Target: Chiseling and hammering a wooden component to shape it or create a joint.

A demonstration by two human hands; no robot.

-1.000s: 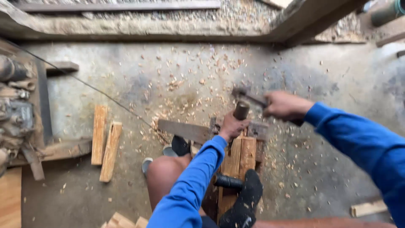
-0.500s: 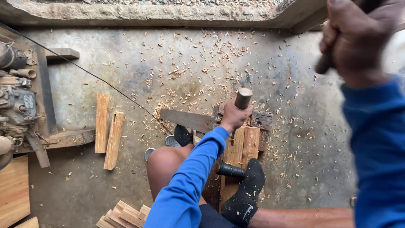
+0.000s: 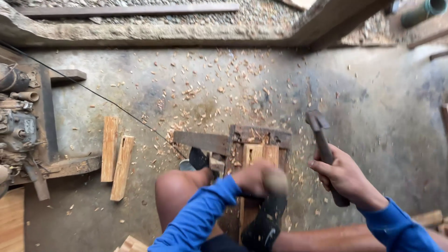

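The right hand is wrapped tight around the dark handle of a hammer, head up and tilted away from the body, lifted off to the right of the wooden workpiece. The left hand is closed around a round wooden chisel handle, standing it on the workpiece; the blade is hidden under the fist and the picture is blurred here, so where the edge bites cannot be told. Holding the tool upright with its butt end showing leaves that end free for the hammer.

The workpiece is a pair of pale upright boards set against darker cross pieces, lying on the concrete floor directly in front of the person. A bare knee sits to the left of the workpiece and a foot in a black sock presses on its near end, which seems to pin it in place so it does not slide.

Wood chips are scattered thickly on the floor beyond and around the workpiece. Well left of it lie two short pale planks side by side, one with a notch cut in its top end. Further left stands a greasy engine-like machine on a wooden frame, and a thin black cable runs diagonally from the far left towards the workpiece. No container shows in this view; the chips lie loose.
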